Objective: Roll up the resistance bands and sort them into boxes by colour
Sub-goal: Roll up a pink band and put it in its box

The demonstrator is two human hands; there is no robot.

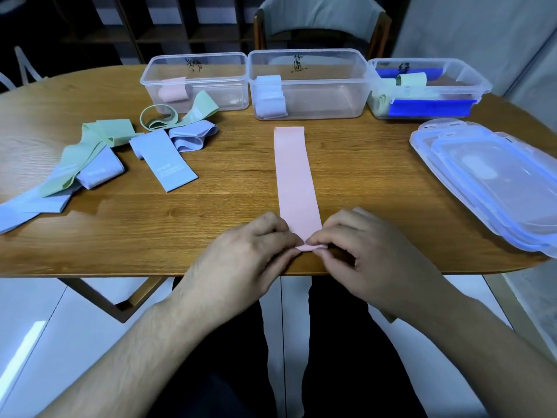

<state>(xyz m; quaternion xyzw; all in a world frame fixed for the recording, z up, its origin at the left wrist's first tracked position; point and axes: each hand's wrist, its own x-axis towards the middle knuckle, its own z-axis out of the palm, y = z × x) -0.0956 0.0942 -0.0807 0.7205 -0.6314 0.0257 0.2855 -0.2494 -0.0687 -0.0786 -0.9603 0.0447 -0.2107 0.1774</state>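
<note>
A: Where does the pink band (295,176) lie against the hands?

B: Flat on the desk (211,212), just right of the frame's centre, its long axis running from the near edge up toward the boxes. Only its near end is lifted: the left hand (244,257) and the right hand (370,251) meet there, low in the middle of the frame, each pinching a corner of a small first fold.

A: So each grip is narrow?

B: Yes, thumb and fingertips pressed on the fold from either side, the other fingers curled. Everything still flat stretches away from both grips, straight up the frame.

A: Which hand is nearer?

B: Neither, as far as I can judge; they sit evenly on either side of the band's width. I'd say the roll has to travel along the long axis, away from the person, with both hands keeping level so it does not run crooked.

A: And once rolled?

B: Probably the left box (196,82) in the upper middle of the frame, which holds a pink roll (172,91) (its handwritten label is too small for me to read). That lies up and to the left of the grips, so the left hand looks the shorter reach. The middle box (310,86) holds pale blue rolls; the right box (428,89) holds green ones.

A: The rest?

B: Loose green and blue bands (99,158) lie at the left of the frame, well apart from the hands.
</note>
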